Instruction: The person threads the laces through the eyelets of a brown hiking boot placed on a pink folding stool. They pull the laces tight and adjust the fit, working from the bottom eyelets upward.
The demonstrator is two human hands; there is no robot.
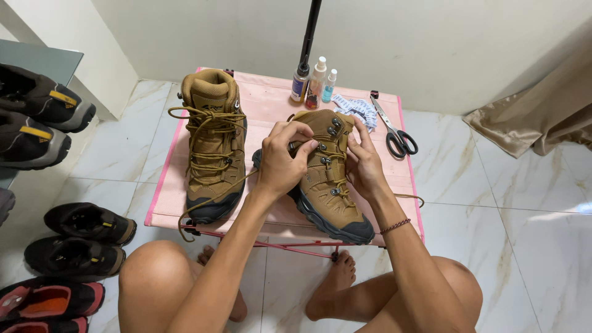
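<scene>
Tan boot [330, 179] mid-frame: left hand [280, 163] and right hand [365, 166] pinch its lace [333, 153] closed; lacing seems underway, the upper hooks likely need threading.

The scene is evenly and brightly lit, soft shadows are cast, the glossy white marble floor tiles [542, 246] are faintly glared, and straight lines are bent at the edges.

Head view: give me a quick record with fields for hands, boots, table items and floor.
left hand: grips the upper of the tan leather hiking boot with unfinished lacing, pinching its lace
right hand: on the same boot's lace hooks
other boot: fully laced tan leather hiking boot, upright, to the left
table: low pink folding table
table items: three small spray bottles; black-handled scissors
floor: dark shoes at left
</scene>
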